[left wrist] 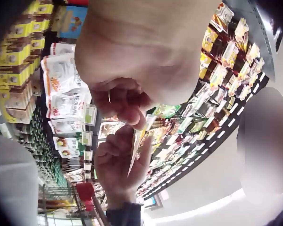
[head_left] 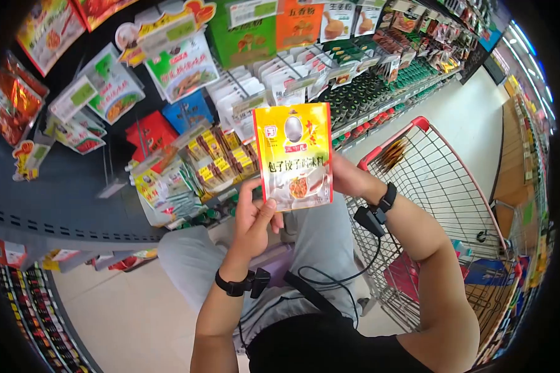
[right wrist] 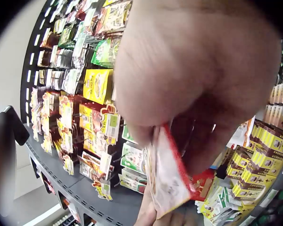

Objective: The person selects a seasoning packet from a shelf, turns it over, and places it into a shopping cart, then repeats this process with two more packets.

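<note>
We hold a yellow-and-white packet between both grips.
Its long axis runs near to far; our left grip pinches the near left corner, our right grip clamps the right edge, nearer the cart.

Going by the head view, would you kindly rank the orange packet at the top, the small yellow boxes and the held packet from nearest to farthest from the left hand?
1. Held packet: its lower left corner is in the left hand.
2. Small yellow boxes: on the shelf, beyond the hand.
3. Orange packet: high on the rack.
</note>
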`<action>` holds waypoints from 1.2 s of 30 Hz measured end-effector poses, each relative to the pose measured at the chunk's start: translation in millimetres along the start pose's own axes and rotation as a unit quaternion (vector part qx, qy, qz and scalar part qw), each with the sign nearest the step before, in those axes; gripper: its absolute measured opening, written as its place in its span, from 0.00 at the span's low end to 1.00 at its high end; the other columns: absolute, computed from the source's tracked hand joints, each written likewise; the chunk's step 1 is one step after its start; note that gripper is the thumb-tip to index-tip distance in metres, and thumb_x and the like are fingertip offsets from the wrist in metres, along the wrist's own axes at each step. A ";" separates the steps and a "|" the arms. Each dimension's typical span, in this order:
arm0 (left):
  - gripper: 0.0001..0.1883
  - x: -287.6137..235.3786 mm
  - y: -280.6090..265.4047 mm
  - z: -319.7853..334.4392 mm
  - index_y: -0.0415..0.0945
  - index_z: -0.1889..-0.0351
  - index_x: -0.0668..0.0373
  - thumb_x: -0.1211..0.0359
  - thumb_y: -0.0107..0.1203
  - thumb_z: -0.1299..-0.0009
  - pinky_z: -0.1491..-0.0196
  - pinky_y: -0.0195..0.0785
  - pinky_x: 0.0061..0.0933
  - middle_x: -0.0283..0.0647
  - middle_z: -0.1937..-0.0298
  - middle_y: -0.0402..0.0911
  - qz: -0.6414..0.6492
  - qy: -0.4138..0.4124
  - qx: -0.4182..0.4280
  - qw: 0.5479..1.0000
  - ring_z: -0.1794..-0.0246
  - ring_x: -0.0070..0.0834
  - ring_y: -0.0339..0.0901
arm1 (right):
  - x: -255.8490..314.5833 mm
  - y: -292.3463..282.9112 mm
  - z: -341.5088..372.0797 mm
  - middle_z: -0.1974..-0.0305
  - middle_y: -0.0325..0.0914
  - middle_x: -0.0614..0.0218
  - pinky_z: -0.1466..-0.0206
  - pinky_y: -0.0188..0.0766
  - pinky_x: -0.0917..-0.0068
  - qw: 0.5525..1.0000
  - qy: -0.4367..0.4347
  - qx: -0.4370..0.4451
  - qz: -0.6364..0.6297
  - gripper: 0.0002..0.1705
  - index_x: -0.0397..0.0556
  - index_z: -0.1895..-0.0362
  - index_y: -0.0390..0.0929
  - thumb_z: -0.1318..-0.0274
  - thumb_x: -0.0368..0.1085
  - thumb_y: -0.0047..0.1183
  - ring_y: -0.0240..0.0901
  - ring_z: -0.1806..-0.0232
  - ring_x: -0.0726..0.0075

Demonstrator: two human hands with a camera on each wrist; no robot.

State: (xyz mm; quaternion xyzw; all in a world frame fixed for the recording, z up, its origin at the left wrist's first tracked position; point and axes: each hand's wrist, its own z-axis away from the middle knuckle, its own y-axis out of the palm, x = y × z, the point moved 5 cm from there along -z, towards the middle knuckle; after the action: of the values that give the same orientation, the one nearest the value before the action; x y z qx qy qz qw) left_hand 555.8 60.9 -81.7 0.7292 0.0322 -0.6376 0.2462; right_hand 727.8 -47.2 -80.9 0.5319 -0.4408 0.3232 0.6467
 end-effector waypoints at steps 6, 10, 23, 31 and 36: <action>0.13 26.9 -3.2 26.1 0.67 0.47 0.66 0.69 0.50 0.25 0.69 0.68 0.20 0.40 0.71 0.80 0.008 -0.034 0.014 0.999 0.75 0.18 0.74 | 21.7 32.2 7.4 0.51 0.79 0.65 0.49 0.75 0.73 0.973 0.027 0.000 0.228 0.24 0.40 0.40 0.70 0.38 0.34 0.58 0.73 0.52 0.76; 0.11 35.9 -5.5 30.3 0.76 0.57 0.69 0.68 0.55 0.28 0.63 0.72 0.25 0.43 0.63 0.84 -0.090 0.070 -0.061 0.992 0.67 0.21 0.79 | 11.5 42.6 8.5 0.55 0.80 0.61 0.55 0.77 0.71 0.947 0.087 0.082 0.298 0.25 0.42 0.41 0.72 0.40 0.38 0.60 0.77 0.57 0.74; 0.12 -8.1 38.8 25.9 0.71 0.59 0.68 0.70 0.58 0.36 0.58 0.68 0.37 0.47 0.63 0.71 -0.525 0.168 -0.135 0.823 0.62 0.48 0.74 | 0.6 74.1 9.4 0.62 0.76 0.61 0.62 0.73 0.65 0.911 -0.147 0.102 0.371 0.35 0.43 0.47 0.69 0.49 0.53 0.65 0.76 0.62 0.61; 0.41 11.6 -16.6 31.4 0.56 0.34 0.64 0.58 0.68 0.39 0.40 0.61 0.39 0.47 0.43 0.68 -0.466 0.143 -0.179 0.855 0.44 0.40 0.69 | -9.5 37.9 -5.3 0.50 0.80 0.55 0.46 0.72 0.64 0.961 -0.087 0.088 0.249 0.24 0.40 0.43 0.71 0.38 0.41 0.55 0.75 0.49 0.62; 0.33 61.0 -39.6 42.0 0.52 0.32 0.68 0.66 0.57 0.29 0.36 0.60 0.36 0.50 0.33 0.65 -0.150 -0.043 -0.050 0.987 0.37 0.36 0.67 | -12.6 49.7 -5.6 0.43 0.76 0.59 0.39 0.68 0.66 0.951 -0.081 0.174 0.242 0.26 0.38 0.37 0.63 0.35 0.36 0.52 0.71 0.42 0.68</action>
State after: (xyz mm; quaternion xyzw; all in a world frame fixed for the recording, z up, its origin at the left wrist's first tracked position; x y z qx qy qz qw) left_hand 514.4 62.5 -154.7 0.6748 0.1623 -0.6957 0.1853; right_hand 679.9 -29.9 -72.6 0.5378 -0.5442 0.4978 0.4084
